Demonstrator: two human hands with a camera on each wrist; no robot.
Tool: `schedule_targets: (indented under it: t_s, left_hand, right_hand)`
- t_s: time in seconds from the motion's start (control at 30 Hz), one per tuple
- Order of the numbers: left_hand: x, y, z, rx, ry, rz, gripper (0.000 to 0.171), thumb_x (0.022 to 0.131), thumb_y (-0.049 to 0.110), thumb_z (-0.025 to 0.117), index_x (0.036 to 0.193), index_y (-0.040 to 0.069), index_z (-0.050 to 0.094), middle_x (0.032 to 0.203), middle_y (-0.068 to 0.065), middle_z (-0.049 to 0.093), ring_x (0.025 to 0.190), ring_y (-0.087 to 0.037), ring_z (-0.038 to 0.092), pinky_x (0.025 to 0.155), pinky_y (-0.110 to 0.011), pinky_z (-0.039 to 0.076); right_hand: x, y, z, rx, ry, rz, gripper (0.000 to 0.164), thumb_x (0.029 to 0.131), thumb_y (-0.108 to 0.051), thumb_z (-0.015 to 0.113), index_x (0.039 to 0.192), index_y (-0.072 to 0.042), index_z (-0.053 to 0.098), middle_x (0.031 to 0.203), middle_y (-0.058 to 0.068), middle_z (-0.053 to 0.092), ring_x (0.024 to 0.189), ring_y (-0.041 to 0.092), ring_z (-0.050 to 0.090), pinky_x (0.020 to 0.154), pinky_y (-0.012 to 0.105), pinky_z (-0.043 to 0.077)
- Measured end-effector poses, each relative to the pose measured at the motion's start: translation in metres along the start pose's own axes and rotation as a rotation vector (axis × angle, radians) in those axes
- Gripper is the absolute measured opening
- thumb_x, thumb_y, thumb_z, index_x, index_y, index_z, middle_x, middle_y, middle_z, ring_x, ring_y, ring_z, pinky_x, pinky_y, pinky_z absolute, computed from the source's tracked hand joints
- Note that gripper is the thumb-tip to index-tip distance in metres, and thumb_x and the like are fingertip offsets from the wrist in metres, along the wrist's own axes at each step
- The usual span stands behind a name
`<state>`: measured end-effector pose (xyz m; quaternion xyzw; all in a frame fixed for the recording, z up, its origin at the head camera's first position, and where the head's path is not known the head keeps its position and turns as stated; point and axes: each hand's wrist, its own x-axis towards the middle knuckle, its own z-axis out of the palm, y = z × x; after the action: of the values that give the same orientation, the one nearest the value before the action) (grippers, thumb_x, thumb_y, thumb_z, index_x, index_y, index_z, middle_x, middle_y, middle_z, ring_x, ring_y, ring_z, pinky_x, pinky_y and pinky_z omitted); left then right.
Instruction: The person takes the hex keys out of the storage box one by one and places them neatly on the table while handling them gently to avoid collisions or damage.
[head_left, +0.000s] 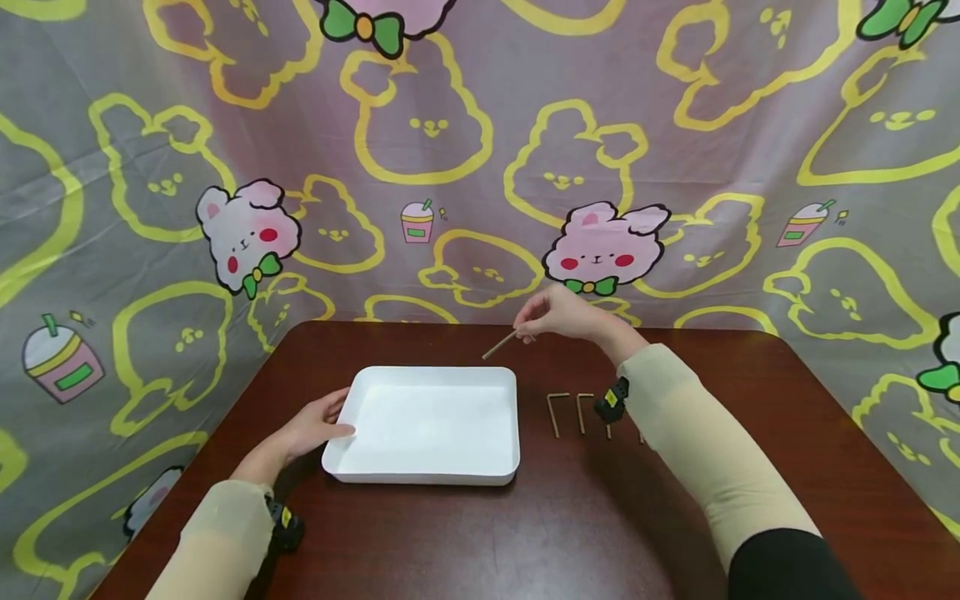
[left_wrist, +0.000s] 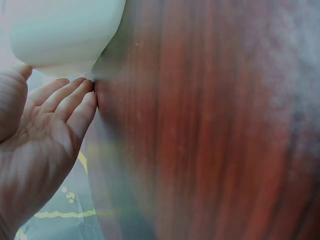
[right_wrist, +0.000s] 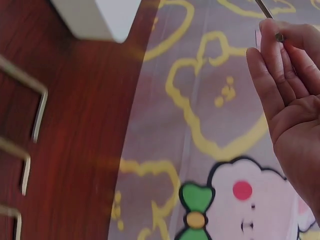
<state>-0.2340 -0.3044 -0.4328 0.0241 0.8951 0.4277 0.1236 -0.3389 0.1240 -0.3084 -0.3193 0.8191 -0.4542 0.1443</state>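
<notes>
My right hand [head_left: 558, 315] pinches an L-shaped hex key [head_left: 498, 345] between thumb and fingertips, above the table behind the white tray [head_left: 423, 425]. Its long arm slants down to the left, toward the tray's back right corner. A small six-sided end shows at my fingertips in the right wrist view, where the other fingers [right_wrist: 287, 80] extend loosely. My left hand [head_left: 318, 423] holds the tray's left side, thumb over the rim and fingers along the outer wall. The tray's inside is bare. Several more hex keys [head_left: 553, 415] lie in a row right of it, some partly hidden by my right forearm.
Everything rests on a dark reddish-brown wooden table [head_left: 450, 542]. A patterned cloth [head_left: 465, 125] with yellow outlines and pink cartoon faces hangs close behind the table's back edge and along both sides. Black wrist cameras [head_left: 613, 400] sit on both forearms.
</notes>
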Motion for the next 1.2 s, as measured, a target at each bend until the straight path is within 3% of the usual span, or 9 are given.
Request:
schedule_targets:
  t_s: [0.2,0.33,0.67,0.87,1.0,1.2]
  left_hand:
    - [-0.001,0.002,0.0,0.005,0.003,-0.003,0.082,0.09,0.015,0.071,0.149,-0.009,0.02,0.149,-0.033,0.029,0.136,-0.047,0.031,0.105,-0.055,0.034]
    - [-0.001,0.001,0.001,0.009,0.007,-0.013,0.082,0.09,0.015,0.071,0.149,-0.009,0.02,0.148,-0.033,0.03,0.135,-0.047,0.032,0.105,-0.055,0.034]
    - [0.001,0.0,0.0,0.001,0.005,-0.002,0.082,0.089,0.015,0.071,0.15,-0.009,0.02,0.148,-0.033,0.03,0.135,-0.047,0.032,0.105,-0.055,0.034]
    - [0.001,0.001,-0.002,0.005,0.006,0.008,0.082,0.09,0.013,0.071,0.149,-0.01,0.019,0.148,-0.034,0.03,0.135,-0.047,0.031,0.106,-0.055,0.033]
    - [0.001,0.001,-0.002,0.004,0.007,-0.009,0.082,0.09,0.014,0.07,0.149,-0.009,0.019,0.148,-0.034,0.029,0.135,-0.047,0.032,0.105,-0.055,0.033]
    - [0.001,0.001,0.0,-0.004,0.001,-0.01,0.082,0.089,0.014,0.071,0.149,-0.009,0.02,0.148,-0.034,0.03,0.135,-0.047,0.032,0.105,-0.055,0.034]
  right_hand:
    - [-0.024,0.009,-0.022,-0.038,0.02,0.026,0.013,0.091,-0.007,0.068,0.096,0.004,0.073,0.084,0.015,0.072,0.076,0.022,0.069,0.075,0.032,0.056]
    - [-0.041,0.018,-0.034,-0.078,0.021,0.037,0.013,0.091,-0.004,0.066,0.098,0.005,0.073,0.088,0.019,0.072,0.078,0.025,0.07,0.079,0.037,0.056]
    - [-0.092,0.035,-0.067,-0.152,0.106,0.12,0.016,0.093,-0.006,0.064,0.101,0.006,0.071,0.09,0.009,0.072,0.081,0.021,0.068,0.078,0.03,0.055]
    - [-0.12,0.045,-0.085,-0.197,0.149,0.124,0.015,0.092,-0.005,0.066,0.1,0.006,0.071,0.09,0.007,0.072,0.078,0.018,0.069,0.073,0.026,0.055]
    - [-0.137,0.052,-0.092,-0.259,0.151,0.166,0.016,0.092,-0.009,0.067,0.1,0.004,0.072,0.092,0.008,0.072,0.081,0.02,0.069,0.074,0.027,0.055]
    - [-0.16,0.07,-0.096,-0.245,0.133,0.244,0.02,0.092,-0.01,0.067,0.103,0.006,0.07,0.098,0.013,0.07,0.081,0.014,0.067,0.076,0.03,0.055]
